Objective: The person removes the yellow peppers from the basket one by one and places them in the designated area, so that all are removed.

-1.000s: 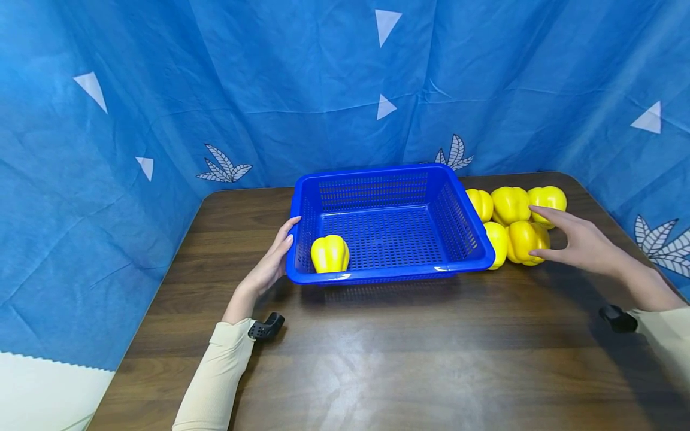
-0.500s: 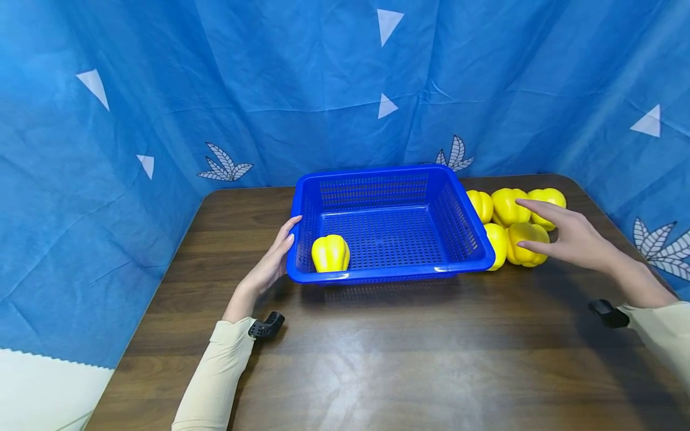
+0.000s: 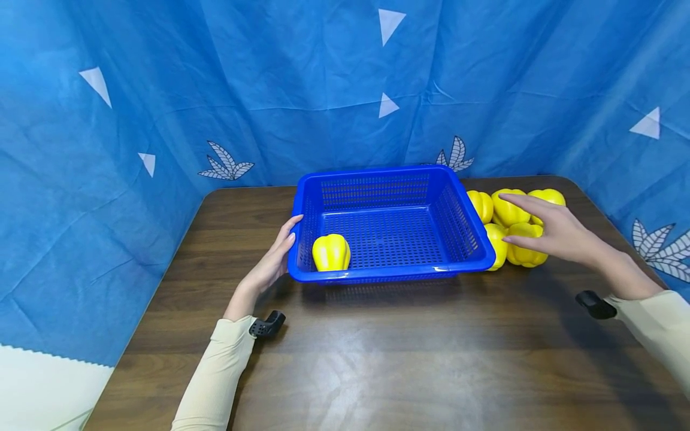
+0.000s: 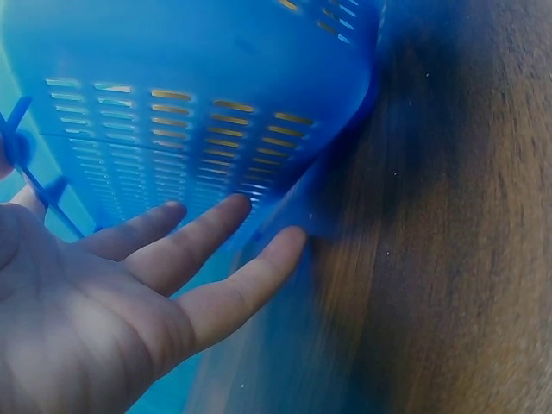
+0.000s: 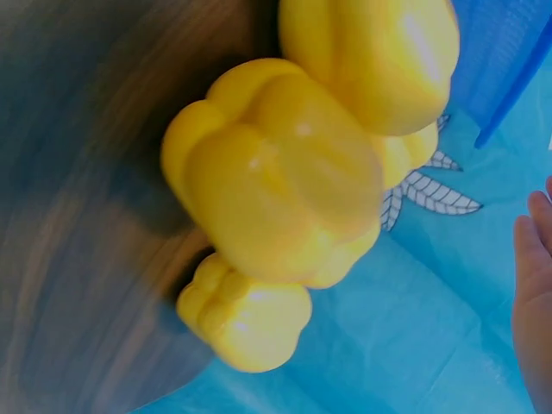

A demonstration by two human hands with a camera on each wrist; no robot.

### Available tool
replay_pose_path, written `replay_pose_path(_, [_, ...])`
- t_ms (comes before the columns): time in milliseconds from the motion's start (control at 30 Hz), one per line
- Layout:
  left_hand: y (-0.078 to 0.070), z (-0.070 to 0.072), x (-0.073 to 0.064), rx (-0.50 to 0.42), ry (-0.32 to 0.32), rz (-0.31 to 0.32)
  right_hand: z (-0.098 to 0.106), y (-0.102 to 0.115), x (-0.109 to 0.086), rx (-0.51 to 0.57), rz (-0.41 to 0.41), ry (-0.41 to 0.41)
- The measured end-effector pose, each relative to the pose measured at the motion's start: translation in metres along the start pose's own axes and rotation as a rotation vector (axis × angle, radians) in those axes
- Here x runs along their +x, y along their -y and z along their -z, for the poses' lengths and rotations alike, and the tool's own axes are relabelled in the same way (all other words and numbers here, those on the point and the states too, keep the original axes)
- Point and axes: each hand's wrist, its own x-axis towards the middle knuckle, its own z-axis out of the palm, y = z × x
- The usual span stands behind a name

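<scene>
A blue plastic basket point(image 3: 377, 275) with slotted walls stands on the table, one yellow bell pepper point(image 3: 331, 252) in its front left corner. At its left end my left hand point(image 3: 266, 263) holds the rim, thumb and a finger on top. The left wrist view shows the other fingers point(image 4: 203, 250) stretched out below the rim along the slotted wall. My right hand point(image 3: 560, 230) is over the peppers on the right, fingers and thumb spread apart and nothing between them. Nearest below it lies a yellow bell pepper point(image 3: 525, 254), which the hand partly covers in the head view.
Several more yellow bell peppers point(image 5: 371, 60) lie close together against the basket's right side, some partly hidden behind it. The wooden table point(image 3: 377, 359) extends toward the front. A blue curtain point(image 3: 334, 84) with white triangles and leaf prints hangs behind and at both sides.
My right hand has moved left across the peppers, toward the basket, with its fingers still spread. The left hand, the basket and the peppers stay where they were.
</scene>
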Motion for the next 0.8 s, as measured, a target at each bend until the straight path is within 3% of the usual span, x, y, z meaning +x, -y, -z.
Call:
replay_pose_path(533, [-0.002,0.000,-0.001,-0.012,0.004,0.008,-0.014,0.018,0.026,0.048,0.068,0.077])
replay_pose_path(800, [-0.002,0.000,-0.002,-0.012,0.001,0.006,-0.012,0.030,0.041,0.068,0.082,0.102])
